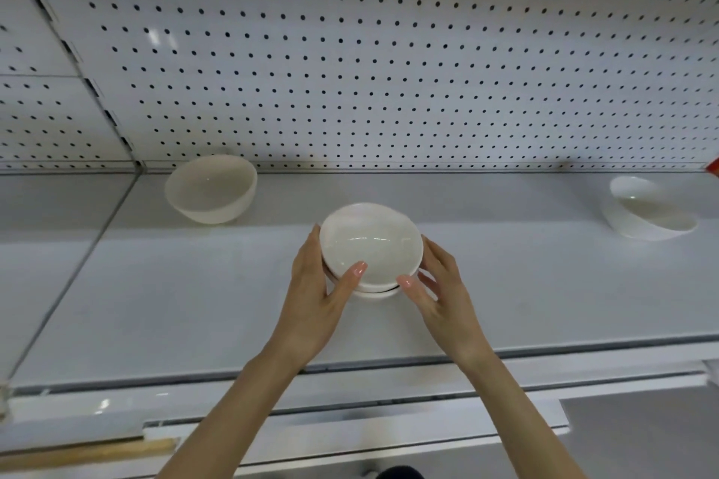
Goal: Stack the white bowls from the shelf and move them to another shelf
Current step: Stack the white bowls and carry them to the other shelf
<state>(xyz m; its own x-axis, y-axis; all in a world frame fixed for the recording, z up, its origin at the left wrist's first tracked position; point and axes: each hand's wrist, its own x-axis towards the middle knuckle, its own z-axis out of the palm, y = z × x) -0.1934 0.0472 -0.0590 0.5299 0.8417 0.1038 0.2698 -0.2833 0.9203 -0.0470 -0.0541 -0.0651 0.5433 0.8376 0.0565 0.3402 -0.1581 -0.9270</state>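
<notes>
At the middle of the shelf (155, 303), left hand (315, 296) and right hand (439, 296) grip the stack of white bowls (371, 245) between their fingers (309, 253); behind, the left single bowl (212, 189) lies nearer than the right single bowl (647, 212).

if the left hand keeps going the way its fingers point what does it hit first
Probably the pegboard at the back. The left hand, gripping the stack, points just right of the left bowl, though depth is unclear.
</notes>
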